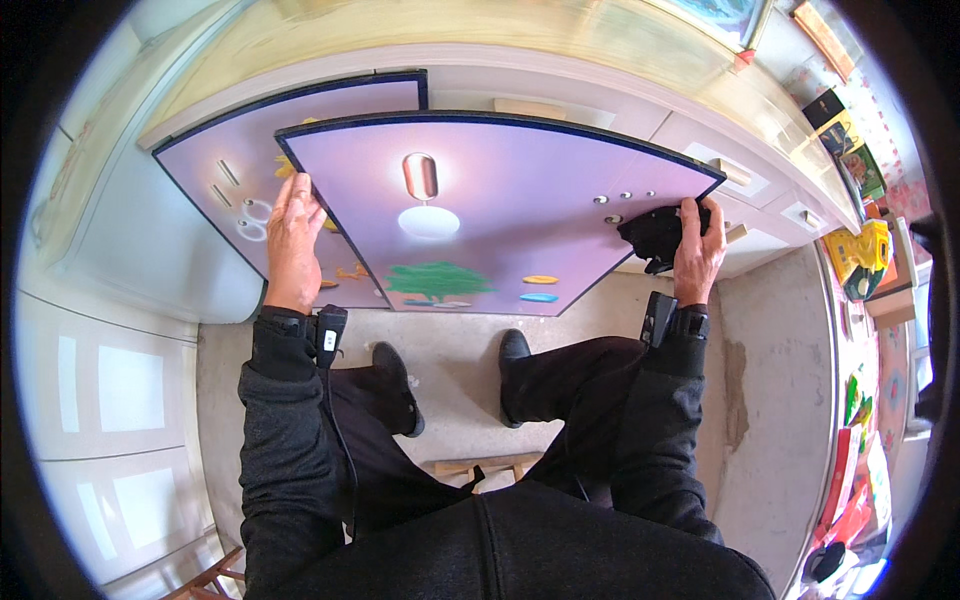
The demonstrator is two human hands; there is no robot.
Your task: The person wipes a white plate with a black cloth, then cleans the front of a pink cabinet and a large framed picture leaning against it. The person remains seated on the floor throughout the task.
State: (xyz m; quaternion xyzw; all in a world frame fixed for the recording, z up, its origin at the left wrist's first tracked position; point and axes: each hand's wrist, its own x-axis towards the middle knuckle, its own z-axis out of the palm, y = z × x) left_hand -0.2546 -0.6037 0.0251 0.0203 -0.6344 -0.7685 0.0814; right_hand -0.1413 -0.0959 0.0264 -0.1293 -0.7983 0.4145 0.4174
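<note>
A large dark-framed picture panel (487,187) with a lilac surface stands tilted before me, painted with a green tree, coloured ovals and a shiny capsule shape. My left hand (295,244) grips its left edge, fingers near the upper corner. At the right corner, my right hand (699,244) holds the edge together with a bunched black cloth (656,231). Behind and to the left, partly covered by the front panel, a second panel (217,157) with a similar frame and lilac surface leans against the cabinet front.
White drawers (709,161) with pale handles and a wood-toned top (315,37) lie beyond the panels. A white cabinet (112,390) stands at left. My feet rest on the concrete floor (457,367), with a wooden stool (487,463) below me. Packages and a yellow container (859,251) are at right.
</note>
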